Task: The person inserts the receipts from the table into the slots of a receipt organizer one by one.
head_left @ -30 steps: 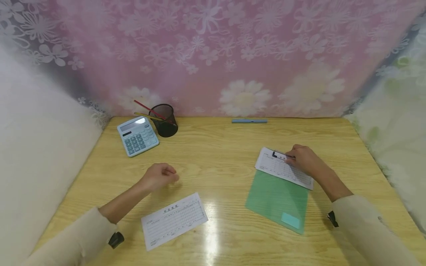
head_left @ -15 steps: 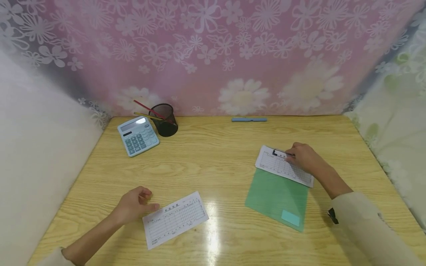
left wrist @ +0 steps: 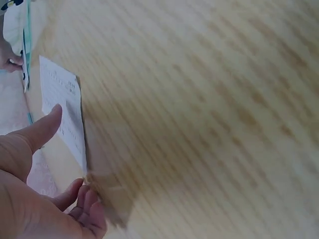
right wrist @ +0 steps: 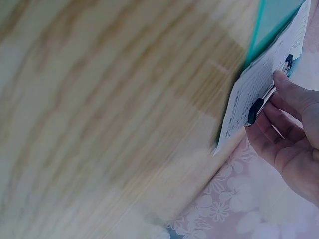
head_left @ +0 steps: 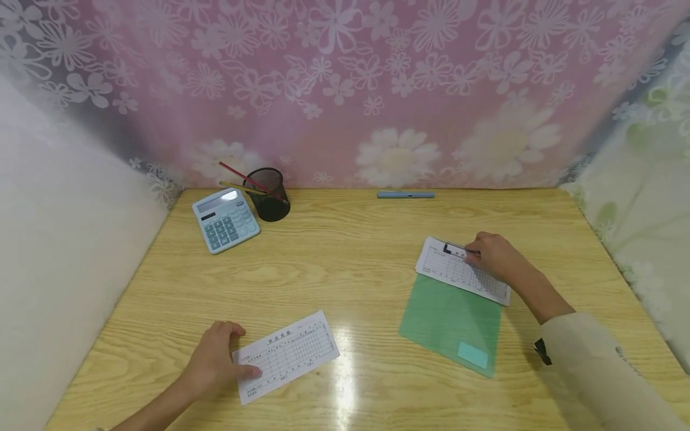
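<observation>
A loose printed form slip (head_left: 288,358) lies on the table at the front left. My left hand (head_left: 212,362) is at its left end, thumb stretched over the paper and fingers at the edge. In the left wrist view the thumb (left wrist: 47,130) stands apart from the fingers, with the slip between them. On the right, a translucent green clipboard (head_left: 450,320) bears a stack of similar forms (head_left: 458,272) across its top. My right hand (head_left: 496,257) grips the clip (right wrist: 266,97) there, thumb on top and fingers behind.
A blue calculator (head_left: 226,221) lies at the back left, beside a black mesh pen cup (head_left: 272,206) with a red and a yellow pencil. A blue pen (head_left: 405,194) rests along the table's back edge. Patterned cloth walls stand around the table.
My left hand has moved left and toward the front, from behind the loose slip to its left end, thumb now over the paper. The right hand keeps its grip on the clip.
</observation>
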`<action>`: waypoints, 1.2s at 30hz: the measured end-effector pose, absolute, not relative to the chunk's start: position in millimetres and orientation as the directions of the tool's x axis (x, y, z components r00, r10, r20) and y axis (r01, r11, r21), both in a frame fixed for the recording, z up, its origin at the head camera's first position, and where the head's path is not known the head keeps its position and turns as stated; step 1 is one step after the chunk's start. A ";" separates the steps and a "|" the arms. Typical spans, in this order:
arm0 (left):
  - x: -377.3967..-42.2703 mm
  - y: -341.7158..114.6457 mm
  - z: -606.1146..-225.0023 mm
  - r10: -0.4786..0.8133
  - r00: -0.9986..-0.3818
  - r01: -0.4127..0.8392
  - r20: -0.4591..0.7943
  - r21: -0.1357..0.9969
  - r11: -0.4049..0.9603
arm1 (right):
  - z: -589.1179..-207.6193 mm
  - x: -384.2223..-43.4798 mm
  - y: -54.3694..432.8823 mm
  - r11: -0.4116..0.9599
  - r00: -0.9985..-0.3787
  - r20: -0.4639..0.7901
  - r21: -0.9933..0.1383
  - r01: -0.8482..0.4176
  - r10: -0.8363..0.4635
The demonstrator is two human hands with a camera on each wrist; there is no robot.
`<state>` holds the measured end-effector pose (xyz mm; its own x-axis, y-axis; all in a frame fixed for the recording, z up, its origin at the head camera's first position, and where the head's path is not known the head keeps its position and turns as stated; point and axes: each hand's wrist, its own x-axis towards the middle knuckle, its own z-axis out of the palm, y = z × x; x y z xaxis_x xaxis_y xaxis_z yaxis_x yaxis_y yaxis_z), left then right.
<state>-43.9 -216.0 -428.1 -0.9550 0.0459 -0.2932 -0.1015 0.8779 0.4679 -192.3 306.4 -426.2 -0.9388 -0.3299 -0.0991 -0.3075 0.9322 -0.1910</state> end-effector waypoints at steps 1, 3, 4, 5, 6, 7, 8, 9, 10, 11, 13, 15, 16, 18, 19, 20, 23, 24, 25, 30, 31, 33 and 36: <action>-43.0 -215.8 -428.9 0.039 -0.954 -0.111 -0.298 0.469 0.876 | -426.1 -192.6 306.3 0.932 -0.938 -0.100 -0.191 -0.308 -0.331; -41.8 -215.3 -430.5 0.024 -0.952 -0.130 -0.306 0.473 0.871 | -426.3 -193.2 306.8 0.933 -0.938 -0.106 -0.191 -0.306 -0.330; -41.6 -214.9 -431.0 0.016 -0.951 -0.142 -0.309 0.481 0.865 | -426.2 -193.5 307.0 0.933 -0.938 -0.108 -0.188 -0.305 -0.329; -41.6 -214.4 -431.7 0.010 -0.950 -0.151 -0.312 0.488 0.860 | -425.9 -193.4 307.2 0.934 -0.938 -0.109 -0.187 -0.305 -0.329; -41.9 -214.0 -432.4 0.010 -0.951 -0.153 -0.310 0.497 0.854 | -425.4 -193.4 307.5 0.935 -0.938 -0.110 -0.182 -0.305 -0.328; -42.2 -214.0 -432.2 0.014 -0.951 -0.152 -0.309 0.506 0.849 | -425.4 -192.9 307.3 0.935 -0.939 -0.108 -0.181 -0.306 -0.328; -42.5 -213.8 -432.0 0.016 -0.951 -0.154 -0.310 0.515 0.843 | -425.5 -192.7 307.4 0.935 -0.939 -0.107 -0.180 -0.304 -0.326; -42.9 -213.8 -431.9 0.021 -0.951 -0.150 -0.308 0.522 0.839 | -425.2 -192.3 307.3 0.936 -0.940 -0.105 -0.182 -0.302 -0.324; -43.2 -213.6 -431.7 0.025 -0.951 -0.149 -0.308 0.528 0.836 | -425.0 -192.0 307.1 0.936 -0.941 -0.104 -0.183 -0.300 -0.322; -43.4 -213.6 -431.6 0.029 -0.951 -0.146 -0.307 0.532 0.834 | -424.7 -191.6 306.9 0.936 -0.941 -0.105 -0.186 -0.298 -0.320; -43.9 -213.7 -432.2 0.036 -0.951 -0.141 -0.306 0.537 0.832 | -423.9 -191.0 306.3 0.937 -0.942 -0.107 -0.187 -0.296 -0.319; -44.3 -213.9 -433.0 0.039 -0.952 -0.136 -0.303 0.537 0.832 | -423.6 -190.7 306.0 0.937 -0.942 -0.109 -0.187 -0.295 -0.318; -44.4 -214.0 -433.5 0.038 -0.953 -0.136 -0.301 0.536 0.833 | -423.5 -190.6 305.8 0.936 -0.941 -0.109 -0.186 -0.298 -0.321; -44.8 -214.1 -434.4 0.038 -0.954 -0.136 -0.298 0.541 0.830 | -423.2 -190.4 305.2 0.935 -0.939 -0.106 -0.183 -0.304 -0.326; -44.9 -214.1 -434.5 0.037 -0.954 -0.137 -0.296 0.544 0.828 | -423.1 -190.5 304.9 0.934 -0.939 -0.105 -0.183 -0.306 -0.328; -44.8 -213.7 -434.3 0.031 -0.954 -0.145 -0.299 0.547 0.824 | -423.1 -190.7 304.7 0.934 -0.938 -0.103 -0.183 -0.308 -0.330; -44.2 -211.9 -432.8 0.016 -0.948 -0.174 -0.316 0.564 0.807 | -423.8 -191.3 304.9 0.931 -0.937 -0.098 -0.186 -0.313 -0.334; -44.0 -211.2 -432.1 0.014 -0.947 -0.183 -0.322 0.571 0.800 | -423.9 -191.3 304.9 0.931 -0.937 -0.098 -0.186 -0.313 -0.335; -43.7 -210.6 -431.4 0.013 -0.945 -0.190 -0.328 0.579 0.793 | -424.2 -191.4 305.1 0.931 -0.938 -0.097 -0.187 -0.313 -0.334; -43.4 -208.5 -428.6 0.038 -0.947 -0.180 -0.319 0.625 0.759 | -424.7 -191.0 306.1 0.934 -0.940 -0.094 -0.183 -0.308 -0.328; -43.6 -208.2 -428.4 0.043 -0.950 -0.171 -0.309 0.632 0.756 | -424.7 -191.1 306.3 0.934 -0.940 -0.093 -0.182 -0.308 -0.328; -44.3 -207.1 -428.1 0.042 -0.955 -0.160 -0.293 0.633 0.757 | -424.7 -191.2 306.6 0.933 -0.940 -0.092 -0.182 -0.310 -0.330; -45.8 -205.3 -428.3 0.029 -0.956 -0.173 -0.291 0.642 0.747 | -424.6 -191.6 306.7 0.933 -0.939 -0.095 -0.183 -0.311 -0.331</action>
<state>-45.8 -205.3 -428.3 -0.9564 0.0285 -0.2907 -0.1729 0.7468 0.6422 -191.6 306.7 -424.6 -0.9388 -0.3312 -0.0945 -0.3107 0.9328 -0.1827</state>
